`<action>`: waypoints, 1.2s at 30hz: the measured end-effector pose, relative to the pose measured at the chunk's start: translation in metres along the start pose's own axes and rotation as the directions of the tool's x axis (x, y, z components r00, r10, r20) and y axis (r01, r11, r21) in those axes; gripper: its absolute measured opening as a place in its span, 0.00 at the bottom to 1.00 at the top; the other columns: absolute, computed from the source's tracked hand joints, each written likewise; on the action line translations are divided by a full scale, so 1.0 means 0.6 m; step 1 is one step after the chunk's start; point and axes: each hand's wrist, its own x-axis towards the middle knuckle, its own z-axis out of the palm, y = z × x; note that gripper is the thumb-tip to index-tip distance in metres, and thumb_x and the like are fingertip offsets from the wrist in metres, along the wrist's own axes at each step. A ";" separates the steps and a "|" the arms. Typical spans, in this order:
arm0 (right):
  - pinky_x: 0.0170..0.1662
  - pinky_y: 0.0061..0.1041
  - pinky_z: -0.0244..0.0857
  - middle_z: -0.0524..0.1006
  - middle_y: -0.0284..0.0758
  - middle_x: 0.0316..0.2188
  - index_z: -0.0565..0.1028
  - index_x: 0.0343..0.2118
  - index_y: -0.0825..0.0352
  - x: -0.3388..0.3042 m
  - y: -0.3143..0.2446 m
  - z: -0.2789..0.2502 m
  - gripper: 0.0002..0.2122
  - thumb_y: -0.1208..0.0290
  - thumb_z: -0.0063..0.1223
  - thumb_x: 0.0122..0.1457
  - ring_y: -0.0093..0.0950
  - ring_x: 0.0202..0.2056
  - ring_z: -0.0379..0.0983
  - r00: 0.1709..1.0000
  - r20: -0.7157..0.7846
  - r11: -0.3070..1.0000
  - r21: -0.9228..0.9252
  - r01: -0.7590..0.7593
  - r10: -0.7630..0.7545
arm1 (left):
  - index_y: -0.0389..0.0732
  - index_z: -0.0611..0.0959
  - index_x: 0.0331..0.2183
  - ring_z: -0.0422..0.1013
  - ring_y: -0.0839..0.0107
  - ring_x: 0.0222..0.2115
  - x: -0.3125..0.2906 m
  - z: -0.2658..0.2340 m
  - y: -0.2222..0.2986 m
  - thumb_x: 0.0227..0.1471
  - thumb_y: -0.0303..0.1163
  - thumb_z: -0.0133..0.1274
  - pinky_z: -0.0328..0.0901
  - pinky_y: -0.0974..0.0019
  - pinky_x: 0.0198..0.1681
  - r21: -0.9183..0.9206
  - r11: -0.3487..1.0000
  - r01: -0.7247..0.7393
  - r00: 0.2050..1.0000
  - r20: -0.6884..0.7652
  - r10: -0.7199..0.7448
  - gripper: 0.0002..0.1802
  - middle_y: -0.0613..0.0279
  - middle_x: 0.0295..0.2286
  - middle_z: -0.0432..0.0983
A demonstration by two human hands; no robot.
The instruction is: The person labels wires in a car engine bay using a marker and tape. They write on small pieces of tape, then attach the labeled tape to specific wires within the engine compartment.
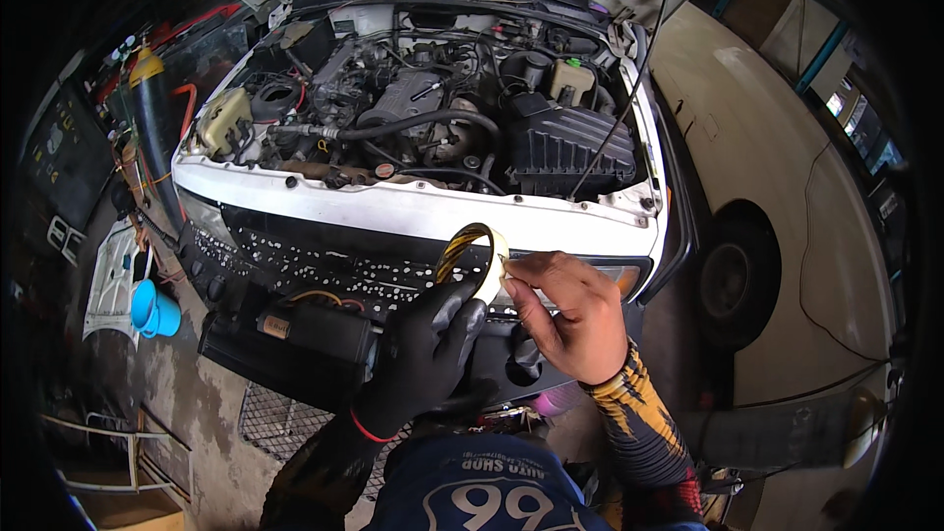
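Yellow-and-black streaks are being shown inside the pale tape roll [499, 256] at the centre; plain black is being worn on the left hand [425, 342] toward seven o'clock. A yellow-and-black patterned sleeve [641, 418] is being seen toward five, a blue bucket [155, 311] toward nine.

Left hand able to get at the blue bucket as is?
Probably not: the gloved left hand is taken up holding the tape roll, and the blue bucket sits well off to its left.

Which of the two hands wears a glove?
The left hand, gloved in black and holding the tape roll; the right hand, touching the roll, is bare.
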 end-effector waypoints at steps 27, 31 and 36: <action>0.46 0.29 0.75 0.82 0.47 0.45 0.78 0.49 0.74 0.014 0.016 -0.023 0.18 0.80 0.60 0.53 0.38 0.41 0.82 0.990 0.109 0.984 0.168 0.066 -0.085 | 0.29 0.78 0.54 0.73 0.81 0.33 -0.018 -0.032 0.023 0.66 0.23 0.51 0.69 0.73 0.35 -0.040 0.995 -0.090 0.979 0.179 0.096 0.16 0.59 0.35 0.81; 0.44 0.27 0.74 0.82 0.45 0.43 0.77 0.50 0.75 0.006 0.019 -0.023 0.22 0.80 0.64 0.50 0.32 0.37 0.80 0.989 0.144 0.955 0.297 -0.021 -0.024 | 0.29 0.77 0.54 0.72 0.81 0.32 -0.016 -0.030 0.023 0.67 0.23 0.50 0.68 0.73 0.34 -0.054 0.996 -0.071 0.984 0.157 0.079 0.16 0.60 0.33 0.80; 0.44 0.27 0.74 0.82 0.45 0.44 0.77 0.51 0.74 0.001 0.020 -0.024 0.23 0.78 0.66 0.50 0.32 0.37 0.80 0.990 0.138 0.969 0.246 -0.024 -0.010 | 0.30 0.78 0.53 0.70 0.81 0.31 -0.014 -0.026 0.029 0.67 0.23 0.50 0.67 0.73 0.32 -0.033 0.990 -0.138 0.980 0.143 0.141 0.15 0.61 0.32 0.79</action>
